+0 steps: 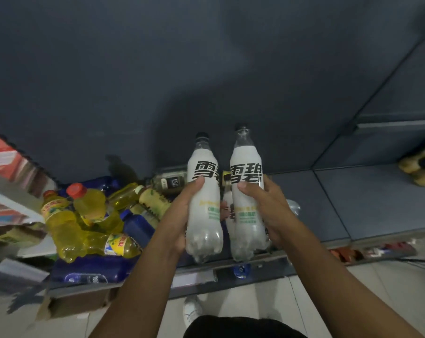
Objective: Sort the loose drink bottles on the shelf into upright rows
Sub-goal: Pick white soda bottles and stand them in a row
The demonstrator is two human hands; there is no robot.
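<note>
My left hand (179,215) grips a white-labelled bottle (203,208) with a black cap, held upright above the shelf's front edge. My right hand (267,206) grips a second, matching white bottle (247,167), also upright, just to the right of the first. The two bottles are side by side and almost touch. To the left on the dark grey shelf (328,203) lies a loose heap of yellow drink bottles (84,220), with dark blue bottles (138,225) among them. Behind my hands a clear bottle with a dark label (168,182) lies on its side.
The shelf's back panel (206,69) rises behind the bottles. A yellow and black object (421,167) sits at the far right of the shelf. Red and white boxes (4,157) stand at the far left. Below are a cardboard box (72,306), tiled floor and a white shoe (192,311).
</note>
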